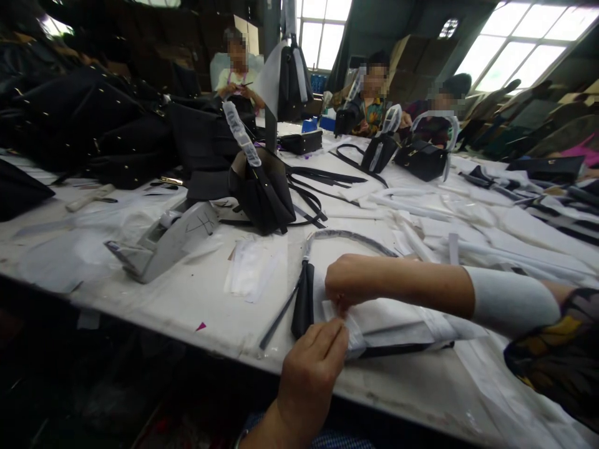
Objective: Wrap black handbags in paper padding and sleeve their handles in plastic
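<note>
Both hands meet over a black handbag [303,302] lying near the table's front edge. Its handle [346,236] is wrapped in clear plastic and arches away behind my right hand. My left hand [311,362] is closed, thumb and fingers pinching a thin whitish wrapping sheet [358,340]. My right hand [346,284] reaches in from the right with curled fingers at the same sheet, just above the left fingertips. What those fingers grip is partly hidden. More white wrapping covers the bag's right part, where a dark strap [397,350] shows along the lower edge.
A grey tape dispenser [173,240] and paper slips [253,268] lie left of the bag. Behind stand another black handbag [262,193] and loose black straps [322,178]. Black bags [93,125] pile up at left. Several people sit across the table [187,305].
</note>
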Action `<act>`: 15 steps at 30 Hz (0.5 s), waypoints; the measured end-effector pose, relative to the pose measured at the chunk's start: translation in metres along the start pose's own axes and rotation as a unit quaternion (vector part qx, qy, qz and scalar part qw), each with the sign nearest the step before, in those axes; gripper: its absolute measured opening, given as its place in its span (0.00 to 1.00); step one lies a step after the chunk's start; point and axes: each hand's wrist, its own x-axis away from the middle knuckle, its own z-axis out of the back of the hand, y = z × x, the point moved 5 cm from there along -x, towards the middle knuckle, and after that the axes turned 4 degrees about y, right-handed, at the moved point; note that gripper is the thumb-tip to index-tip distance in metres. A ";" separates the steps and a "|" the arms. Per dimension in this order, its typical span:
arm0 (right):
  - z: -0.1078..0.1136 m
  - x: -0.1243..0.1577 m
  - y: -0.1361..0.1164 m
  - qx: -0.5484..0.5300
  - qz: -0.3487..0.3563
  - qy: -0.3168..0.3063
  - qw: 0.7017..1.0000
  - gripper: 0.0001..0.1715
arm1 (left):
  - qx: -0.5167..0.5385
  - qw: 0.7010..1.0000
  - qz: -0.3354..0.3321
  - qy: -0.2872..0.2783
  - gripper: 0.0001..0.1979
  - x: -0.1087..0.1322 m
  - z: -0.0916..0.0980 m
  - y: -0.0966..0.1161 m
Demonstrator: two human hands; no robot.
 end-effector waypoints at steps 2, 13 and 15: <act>0.003 -0.005 -0.004 0.032 0.006 0.019 0.999 0.14 | -0.003 1.000 -0.006 -0.010 0.12 -0.002 -0.001 0.001; 0.001 -0.029 0.035 0.041 0.063 0.154 0.985 0.32 | 0.009 1.000 -0.001 -0.007 0.12 -0.005 -0.001 0.001; -0.004 -0.034 0.048 -0.012 0.056 0.154 0.986 0.32 | 0.007 1.000 0.002 -0.004 0.12 -0.005 -0.001 0.000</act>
